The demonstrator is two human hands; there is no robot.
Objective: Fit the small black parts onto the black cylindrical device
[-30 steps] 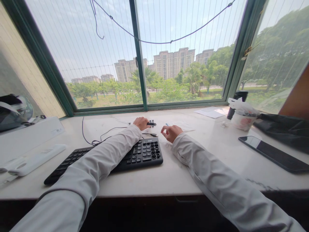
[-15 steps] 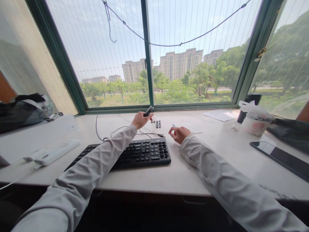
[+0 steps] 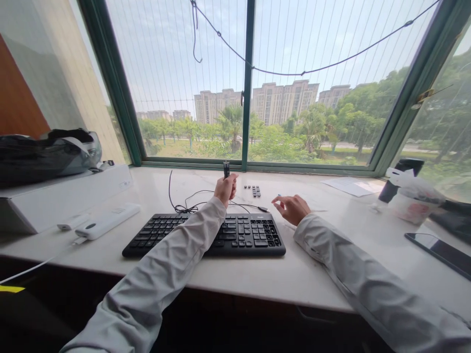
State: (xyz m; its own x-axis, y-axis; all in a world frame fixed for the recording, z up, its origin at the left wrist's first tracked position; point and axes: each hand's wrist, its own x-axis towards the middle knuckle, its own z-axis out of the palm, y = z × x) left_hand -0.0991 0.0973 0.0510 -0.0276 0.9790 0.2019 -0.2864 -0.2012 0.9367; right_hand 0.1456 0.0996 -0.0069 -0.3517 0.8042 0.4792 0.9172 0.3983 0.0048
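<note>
Behind the keyboard [image 3: 240, 234] our sleeve [image 3: 187, 240] blocks lie keycaps [image 3: 254, 191]. Our left hand [image 3: 225, 189] grips a black object [image 3: 226, 169]; with our right hand [image 3: 294, 209], we cannot tell.

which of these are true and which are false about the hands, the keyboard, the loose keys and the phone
1. The left hand holds a dark object. True.
2. The loose keys lie on the near side of the keyboard. False: they lie beyond its far edge.
3. The left sleeve crosses over the keyboard. True.
4. The phone lies left of the keyboard. False: it lies to the right.
5. The right hand is nearer the keyboard than the phone. True.
</note>
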